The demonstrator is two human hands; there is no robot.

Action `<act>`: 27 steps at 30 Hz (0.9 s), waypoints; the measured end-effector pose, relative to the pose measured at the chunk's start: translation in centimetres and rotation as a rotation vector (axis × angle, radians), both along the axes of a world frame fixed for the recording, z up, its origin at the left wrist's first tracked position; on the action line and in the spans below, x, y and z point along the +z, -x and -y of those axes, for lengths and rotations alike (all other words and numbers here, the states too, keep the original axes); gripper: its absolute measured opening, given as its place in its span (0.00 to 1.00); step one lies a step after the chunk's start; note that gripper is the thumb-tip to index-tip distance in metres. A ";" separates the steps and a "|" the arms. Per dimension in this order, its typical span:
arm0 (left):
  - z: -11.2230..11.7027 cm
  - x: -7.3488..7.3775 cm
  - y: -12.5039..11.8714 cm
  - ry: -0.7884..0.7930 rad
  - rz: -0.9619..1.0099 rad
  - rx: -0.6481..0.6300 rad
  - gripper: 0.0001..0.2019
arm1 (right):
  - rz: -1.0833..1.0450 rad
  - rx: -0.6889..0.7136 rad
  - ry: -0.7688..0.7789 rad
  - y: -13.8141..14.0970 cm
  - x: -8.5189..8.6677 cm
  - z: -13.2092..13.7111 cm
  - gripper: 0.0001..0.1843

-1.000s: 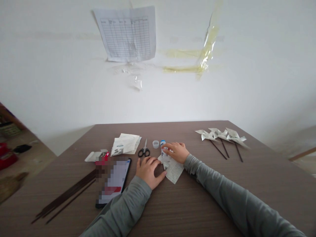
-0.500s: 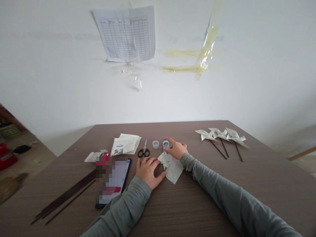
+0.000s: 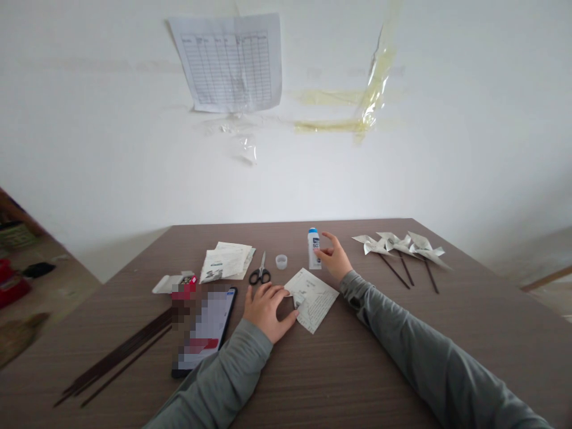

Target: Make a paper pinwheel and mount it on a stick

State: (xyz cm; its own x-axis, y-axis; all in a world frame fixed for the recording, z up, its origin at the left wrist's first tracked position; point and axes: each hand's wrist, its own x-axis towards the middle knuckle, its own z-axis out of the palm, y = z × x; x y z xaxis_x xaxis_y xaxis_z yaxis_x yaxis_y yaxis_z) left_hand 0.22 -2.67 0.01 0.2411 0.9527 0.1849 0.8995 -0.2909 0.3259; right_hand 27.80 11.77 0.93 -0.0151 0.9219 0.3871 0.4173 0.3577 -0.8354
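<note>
A white glue bottle (image 3: 314, 257) with a blue top stands upright on the table. My right hand (image 3: 337, 259) is just right of it, thumb and index finger spread apart, with the thumb at the bottle's edge; whether it touches I cannot tell. My left hand (image 3: 268, 313) lies palm down with fingers spread, thumb and fingertips at the left corner of a printed paper square (image 3: 317, 304) with cut lines. Beyond my left hand are black-handled scissors (image 3: 260, 274) and a small translucent cap (image 3: 281, 261).
Several paper pieces (image 3: 226, 262) lie at the back left. Nearer are a small red box (image 3: 185, 288), a phone (image 3: 210, 325) and a bundle of dark sticks (image 3: 120, 351). Three paper pinwheels (image 3: 400, 244) on sticks lie at the right. A printed sheet (image 3: 227, 62) is taped to the wall.
The glue bottle went from tilted over the paper in my right hand to standing upright behind it. My right hand has loosened its fingers. My left hand has hardly moved.
</note>
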 end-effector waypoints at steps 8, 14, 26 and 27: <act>-0.2 0.1 0.7 0.018 -0.003 0.005 0.26 | -0.191 -0.050 0.098 0.4 -1.0 -0.5 0.49; -0.2 0.6 0.9 0.037 -0.018 -0.003 0.26 | -0.124 0.019 0.058 0.3 -1.2 -0.1 0.30; 0.3 1.4 0.7 0.032 -0.064 0.041 0.23 | -0.076 0.106 0.081 0.5 -0.2 -0.9 0.18; 0.3 1.3 0.7 0.022 -0.067 0.052 0.22 | -0.073 0.118 0.091 0.7 -0.2 -1.1 0.18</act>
